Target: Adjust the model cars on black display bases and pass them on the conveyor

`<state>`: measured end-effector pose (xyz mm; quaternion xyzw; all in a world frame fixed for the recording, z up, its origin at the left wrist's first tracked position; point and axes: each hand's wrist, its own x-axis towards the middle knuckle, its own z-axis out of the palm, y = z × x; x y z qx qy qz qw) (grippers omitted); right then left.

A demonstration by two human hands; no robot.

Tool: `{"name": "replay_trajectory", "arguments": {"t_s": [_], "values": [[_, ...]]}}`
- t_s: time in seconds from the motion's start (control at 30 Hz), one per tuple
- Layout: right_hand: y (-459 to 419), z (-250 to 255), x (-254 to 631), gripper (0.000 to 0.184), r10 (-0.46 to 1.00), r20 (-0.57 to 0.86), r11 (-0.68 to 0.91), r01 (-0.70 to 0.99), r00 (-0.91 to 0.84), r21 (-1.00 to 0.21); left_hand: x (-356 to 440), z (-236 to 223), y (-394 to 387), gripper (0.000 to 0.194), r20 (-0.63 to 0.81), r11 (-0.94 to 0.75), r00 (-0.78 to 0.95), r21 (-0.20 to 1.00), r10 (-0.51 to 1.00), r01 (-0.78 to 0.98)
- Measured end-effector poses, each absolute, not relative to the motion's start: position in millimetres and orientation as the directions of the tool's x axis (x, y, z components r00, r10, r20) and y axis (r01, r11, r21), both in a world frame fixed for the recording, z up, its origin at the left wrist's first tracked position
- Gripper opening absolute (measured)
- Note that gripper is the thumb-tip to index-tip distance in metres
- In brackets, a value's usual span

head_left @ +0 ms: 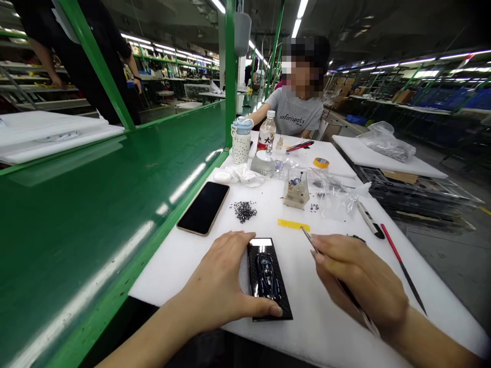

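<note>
My left hand [218, 278] lies over the edge of a black carbon-patterned plate [270, 306], pressing it to the white foam tabletop [184, 278]. A glossy dark-blue moulded piece [266, 276] sits on that plate, near my left thumb. My right hand [356, 271] grips slim metal-tipped tweezers [310, 240], their tip above the foam beside the plate. A yellow strip [293, 225] lies just beyond the tweezer tip. A heap of tiny dark granules [244, 210] sits farther up, next to a black smartphone [203, 208].
A red-and-black pointed tool [402, 271] and a craft knife [370, 220] lie to the right. Ahead stand a small clear container [296, 189], a plastic bag [337, 194] and a water bottle [267, 132]. A seated person [295, 102] faces me. A green workbench [95, 220] runs along the left.
</note>
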<state>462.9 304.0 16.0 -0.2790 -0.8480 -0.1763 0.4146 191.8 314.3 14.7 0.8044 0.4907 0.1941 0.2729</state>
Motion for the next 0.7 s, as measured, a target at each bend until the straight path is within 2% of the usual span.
{"name": "replay_trajectory", "arguments": {"t_s": [0.13,0.37,0.7], "values": [[276.2,16.5,443.4,0.016,0.364,0.78,0.856,0.513,-0.509,-0.065,190.8,13.3,313.9,0.123,0.06,-0.375,0.442,0.639,0.895,0.672],[283.8,21.0,446.8,0.013,0.335,0.667,0.909,0.416,-0.666,-0.042,193.3,12.8,317.6,0.12,0.102,-0.418,0.462,0.625,0.881,0.659],[282.0,24.2,449.0,0.013,0.364,0.604,0.908,0.415,-0.709,-0.06,192.2,10.4,316.8,0.119,0.133,-0.421,0.445,0.632,0.886,0.65]]}}
